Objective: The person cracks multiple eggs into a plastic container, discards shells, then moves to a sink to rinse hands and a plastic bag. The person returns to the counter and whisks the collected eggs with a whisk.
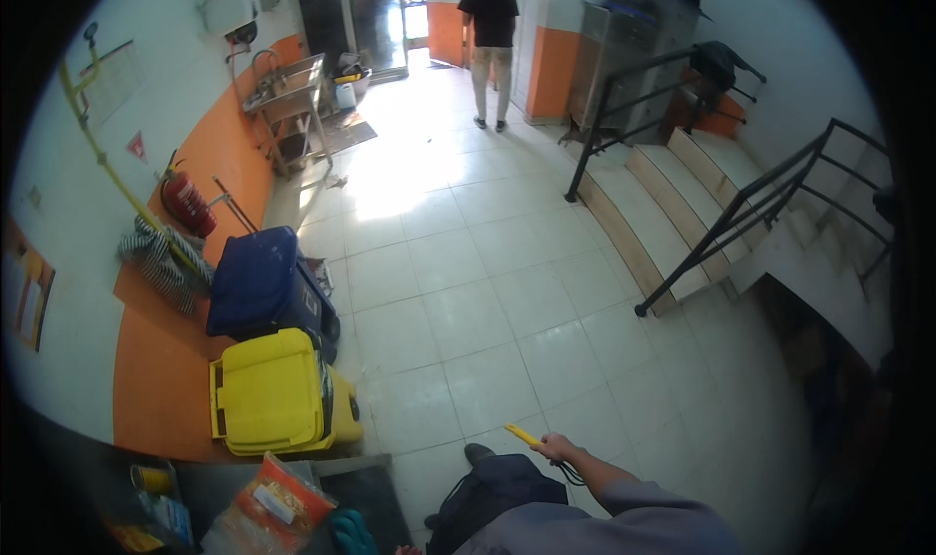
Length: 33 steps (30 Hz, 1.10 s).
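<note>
My right hand (557, 449) is closed around a yellow handle (522, 434), whose far end points forward to the left. A dark looped cord or strap (570, 474) hangs below that hand. Only the fingertips of my left hand (409, 550) show at the bottom edge, so what it does cannot be told. Close to it, on a dark counter (376, 507), lies a teal glove (352, 533). An orange and clear plastic bag (281, 493) lies beside the glove.
A yellow wheeled bin (274, 394) and a blue one (256, 281) stand along the left wall, below a fire extinguisher (188, 203). A metal sink (289, 83) is further off. Steps with black railings (702, 252) rise at right. A person (490, 43) stands ahead, back turned.
</note>
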Tool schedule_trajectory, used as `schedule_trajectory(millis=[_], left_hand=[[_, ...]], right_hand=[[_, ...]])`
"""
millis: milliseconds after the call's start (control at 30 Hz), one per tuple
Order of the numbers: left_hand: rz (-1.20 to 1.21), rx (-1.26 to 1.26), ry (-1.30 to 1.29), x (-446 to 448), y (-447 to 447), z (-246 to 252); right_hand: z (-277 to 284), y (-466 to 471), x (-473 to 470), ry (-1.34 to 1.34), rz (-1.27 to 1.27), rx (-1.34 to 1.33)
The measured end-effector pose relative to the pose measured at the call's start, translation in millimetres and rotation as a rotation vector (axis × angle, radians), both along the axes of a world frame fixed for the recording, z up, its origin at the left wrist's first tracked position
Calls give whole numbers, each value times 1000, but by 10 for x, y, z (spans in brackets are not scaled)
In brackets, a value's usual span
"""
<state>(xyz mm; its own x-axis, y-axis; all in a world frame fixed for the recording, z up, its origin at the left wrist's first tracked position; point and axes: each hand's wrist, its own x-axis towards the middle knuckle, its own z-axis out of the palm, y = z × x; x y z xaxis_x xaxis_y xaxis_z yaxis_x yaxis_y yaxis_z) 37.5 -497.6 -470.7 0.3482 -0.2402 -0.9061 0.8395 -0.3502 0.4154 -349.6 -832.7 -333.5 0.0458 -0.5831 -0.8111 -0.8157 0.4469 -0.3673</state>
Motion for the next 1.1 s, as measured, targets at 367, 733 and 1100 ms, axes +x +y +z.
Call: schedule_trajectory(millis=[367,733,1100], left_hand=[[-283,25,-130,233,-945,545],[-390,-778,-148,-90,-2724,2177],[-525,-801,-305,-388,-3121,2142]], right_hand=[[43,-231,951,-225,97,-338],[1333,-63,2093,-773,392,-344],[1097,-406,2014,-848,239,-51]])
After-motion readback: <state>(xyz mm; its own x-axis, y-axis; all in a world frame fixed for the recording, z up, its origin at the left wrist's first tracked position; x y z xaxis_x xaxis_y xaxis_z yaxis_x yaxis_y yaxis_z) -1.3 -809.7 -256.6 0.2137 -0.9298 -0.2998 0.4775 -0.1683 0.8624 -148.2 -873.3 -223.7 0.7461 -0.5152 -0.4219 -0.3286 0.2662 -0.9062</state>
